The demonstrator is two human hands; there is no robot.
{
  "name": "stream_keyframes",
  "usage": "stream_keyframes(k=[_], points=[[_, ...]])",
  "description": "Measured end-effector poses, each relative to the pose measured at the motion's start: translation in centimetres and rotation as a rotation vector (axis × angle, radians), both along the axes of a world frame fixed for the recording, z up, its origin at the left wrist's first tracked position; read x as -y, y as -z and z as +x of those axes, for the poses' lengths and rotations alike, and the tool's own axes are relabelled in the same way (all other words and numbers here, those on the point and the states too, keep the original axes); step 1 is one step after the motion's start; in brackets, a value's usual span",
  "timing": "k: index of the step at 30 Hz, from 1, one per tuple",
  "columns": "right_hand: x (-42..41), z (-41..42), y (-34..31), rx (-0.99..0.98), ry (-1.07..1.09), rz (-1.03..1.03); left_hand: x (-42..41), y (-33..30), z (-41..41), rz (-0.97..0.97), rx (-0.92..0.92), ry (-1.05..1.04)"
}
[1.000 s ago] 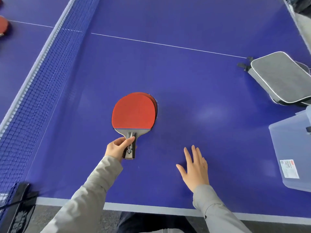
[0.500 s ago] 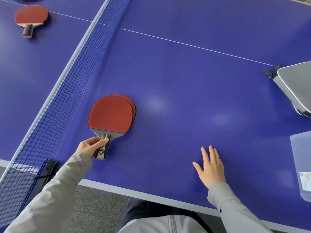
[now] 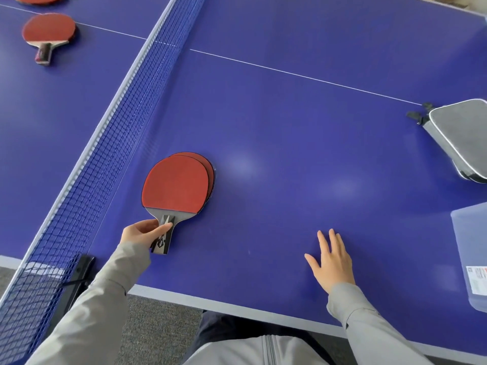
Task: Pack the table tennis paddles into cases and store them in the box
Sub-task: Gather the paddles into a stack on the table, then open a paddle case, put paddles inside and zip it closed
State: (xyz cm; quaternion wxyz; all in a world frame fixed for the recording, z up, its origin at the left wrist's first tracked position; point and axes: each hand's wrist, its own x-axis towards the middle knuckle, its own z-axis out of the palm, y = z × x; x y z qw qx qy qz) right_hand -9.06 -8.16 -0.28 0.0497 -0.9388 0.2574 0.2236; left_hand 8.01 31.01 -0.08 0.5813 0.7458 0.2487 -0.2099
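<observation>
Lying near the net (image 3: 100, 164), two stacked paddles (image 3: 176, 183) rest red side up on the blue tabletop (image 3: 290, 127), the lower one peeking out to the right. We hold the top paddle's handle with our left hand (image 3: 143, 231), its grip clamped on it, thumb across the handle. Our right hand (image 3: 333, 262) lies flat on the tabletop, fingers spread, well apart from the paddles. A grey case (image 3: 463, 138) sits at the right edge, with a clear plastic box (image 3: 471, 254) just below it. Beyond the net lies another paddle (image 3: 48, 31).
</observation>
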Motion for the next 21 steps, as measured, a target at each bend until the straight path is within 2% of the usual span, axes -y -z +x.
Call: stream_keyframes(k=[5, 7, 15, 19, 21], points=[[-0.4, 0.3, 0.1, -0.01, 0.023, 0.004, 0.1, 0.6, -0.5, 0.018, 0.01, -0.011], [-0.5, 0.4, 0.0, -0.017, 0.035, 0.006, 0.4, 0.4, -0.5, 0.064, 0.025, 0.052], [-0.9, 0.6, -0.9, -0.03, 0.058, -0.002, 1.7, -3.2, -3.1, 0.8, 0.391, 0.442], [-1.2, 1.2, -1.9, -0.005, 0.068, 0.02, 4.5, -4.9, -4.2, 0.863, 0.614, 0.68], [-1.1, 1.4, -2.5, 0.017, 0.082, 0.03, 6.9, -5.9, -4.1, 0.876, 0.61, 0.865]])
